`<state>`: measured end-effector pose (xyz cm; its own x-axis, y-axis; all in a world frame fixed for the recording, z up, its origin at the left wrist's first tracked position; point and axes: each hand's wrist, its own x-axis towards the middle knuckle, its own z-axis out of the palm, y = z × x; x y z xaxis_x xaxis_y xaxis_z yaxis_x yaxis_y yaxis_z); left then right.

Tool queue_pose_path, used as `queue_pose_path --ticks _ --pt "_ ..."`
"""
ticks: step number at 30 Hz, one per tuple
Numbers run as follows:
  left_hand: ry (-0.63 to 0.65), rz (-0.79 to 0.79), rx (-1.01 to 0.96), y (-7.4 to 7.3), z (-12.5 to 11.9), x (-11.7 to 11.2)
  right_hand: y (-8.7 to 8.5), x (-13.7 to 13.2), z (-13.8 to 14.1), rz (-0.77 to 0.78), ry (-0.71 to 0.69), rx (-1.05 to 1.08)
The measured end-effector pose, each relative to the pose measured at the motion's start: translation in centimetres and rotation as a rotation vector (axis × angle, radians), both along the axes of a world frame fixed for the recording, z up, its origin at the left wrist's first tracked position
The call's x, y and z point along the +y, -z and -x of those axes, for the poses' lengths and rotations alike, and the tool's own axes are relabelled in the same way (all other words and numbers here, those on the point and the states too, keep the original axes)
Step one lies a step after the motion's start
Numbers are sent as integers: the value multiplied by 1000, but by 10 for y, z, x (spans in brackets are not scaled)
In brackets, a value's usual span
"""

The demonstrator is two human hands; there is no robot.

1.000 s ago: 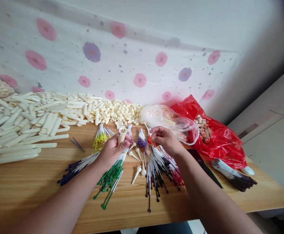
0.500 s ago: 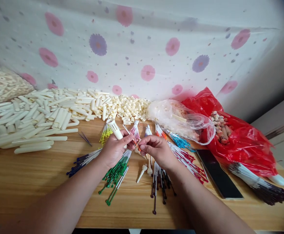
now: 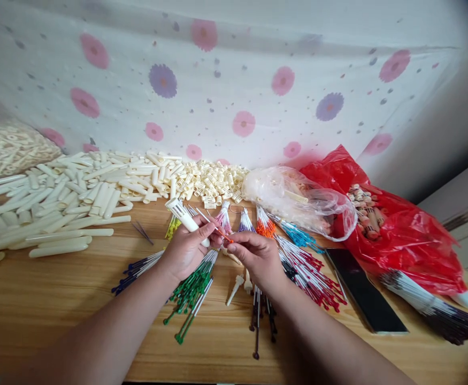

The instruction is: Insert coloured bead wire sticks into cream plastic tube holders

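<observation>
My left hand is closed around a cream pen barrel with slots near its upper end, tilted up to the left. Between its thumb and fingers also runs a thin pen refill with a white stem and an orange end. My right hand pinches that orange end between thumb and fingertips, close to the left fingers. Below the hands lie small cream pen parts, partly covered by the right hand. Green-ended refills fan out under the left wrist. Dark-ended refills lie under the right.
Bundles of orange, blue and red refills surround the hands. Behind lie piles of cream tubes and slotted pieces. At right are a clear bag, a red bag and a black phone-like slab.
The orange end of the refill has turned and shows more plainly at the right fingertips. The barrel leans slightly further left. The whole view has shifted a little.
</observation>
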<state>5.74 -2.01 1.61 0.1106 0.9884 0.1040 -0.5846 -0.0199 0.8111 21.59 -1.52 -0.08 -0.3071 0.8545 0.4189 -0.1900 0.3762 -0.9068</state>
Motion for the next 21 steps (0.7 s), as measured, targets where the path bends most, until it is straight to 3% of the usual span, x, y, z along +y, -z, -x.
queue_pose_path --ticks 4,6,9,12,15,21 --pt "-7 13 1 2 -1 -2 -5 -6 2 -273 257 -59" --pt "-14 -22 96 5 -1 -3 -11 -7 -1 -333 348 -25" --pt "-96 -155 431 8 -1 -3 -24 -10 -11 -371 465 161" --pt "-216 -308 790 8 0 -1 -40 -19 -24 -558 554 307" --pt "-271 -446 913 5 1 1 -56 -36 -36 -751 556 152" --pt "-280 -537 973 6 0 3 -75 -59 -42 -815 356 -276"
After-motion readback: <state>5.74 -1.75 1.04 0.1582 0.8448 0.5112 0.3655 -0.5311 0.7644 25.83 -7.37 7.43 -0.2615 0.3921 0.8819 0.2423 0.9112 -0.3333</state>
